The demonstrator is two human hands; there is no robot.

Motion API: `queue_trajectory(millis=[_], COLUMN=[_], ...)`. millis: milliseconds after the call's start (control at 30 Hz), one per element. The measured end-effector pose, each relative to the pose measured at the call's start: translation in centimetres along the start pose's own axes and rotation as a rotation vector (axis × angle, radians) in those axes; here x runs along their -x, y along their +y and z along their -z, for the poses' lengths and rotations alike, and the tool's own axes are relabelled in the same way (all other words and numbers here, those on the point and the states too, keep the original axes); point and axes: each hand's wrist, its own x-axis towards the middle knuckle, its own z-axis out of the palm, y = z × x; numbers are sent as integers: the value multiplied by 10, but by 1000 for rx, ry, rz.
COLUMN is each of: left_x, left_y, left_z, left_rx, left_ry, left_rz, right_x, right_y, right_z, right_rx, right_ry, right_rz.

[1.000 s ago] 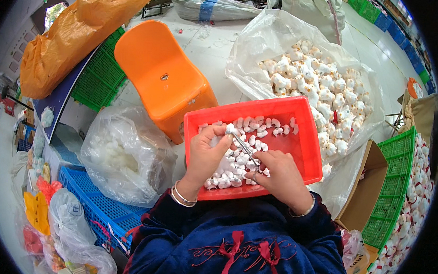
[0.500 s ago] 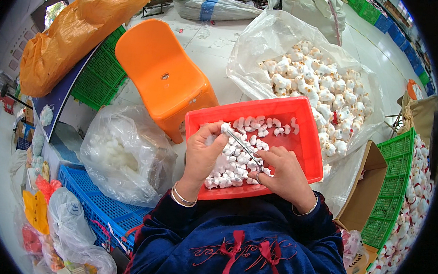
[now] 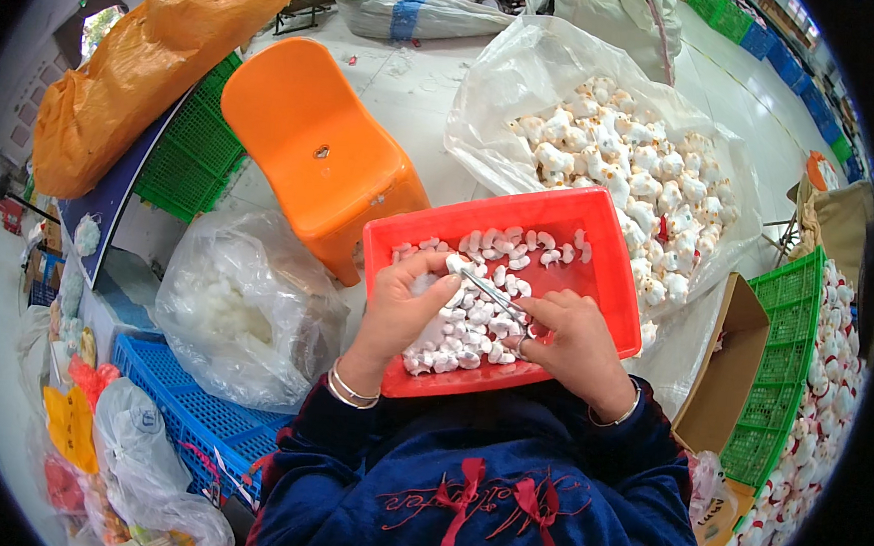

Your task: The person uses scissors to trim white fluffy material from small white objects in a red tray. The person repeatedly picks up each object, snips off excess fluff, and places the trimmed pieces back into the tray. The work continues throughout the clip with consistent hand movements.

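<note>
Over the red tray (image 3: 612,274) on the lap, left hand (image 3: 405,306) pinches a small white piece (image 3: 455,264); right hand (image 3: 573,336) grips metal tweezers (image 3: 491,294) against it. Many white pieces (image 3: 484,326) left in the tray, and the clear bag (image 3: 529,78) behind looks full.

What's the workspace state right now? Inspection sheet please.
Surface: red tray on the lap, over a pale floor.
Job's things: small white stuffed pieces in the tray; thin metal tool.
Clutter: clear bag of white plush toys, clear bag of white filling, orange sack.
Hands: left hand pinches a white piece; right hand holds the tool.
Cables: nothing seen.
Surroundings: orange chair, green crates, blue crate, cardboard box.
</note>
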Motion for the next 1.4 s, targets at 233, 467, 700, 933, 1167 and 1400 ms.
queue_trajectory(millis=[233, 467, 700, 933, 1167, 1400], left_x=[-2, -3, -1, 2, 4, 6], left_y=[-6, -1, -2, 2, 6, 4], left_z=[3, 8, 5, 1, -1, -4], left_rx=[78, 294, 222, 85, 67, -47], left_ry=[-8, -32, -89, -24, -44, -54], left_rz=[74, 152, 52, 29, 6, -65], right_x=[1, 3, 0, 0, -1, -2], right_y=[-5, 7, 9, 10, 9, 6], right_z=[11, 19, 13, 13, 16, 25], right_rx=[221, 101, 86, 84, 80, 161], right_ry=[9, -44, -72, -75, -95, -143], right_rz=[43, 2, 34, 21, 22, 42])
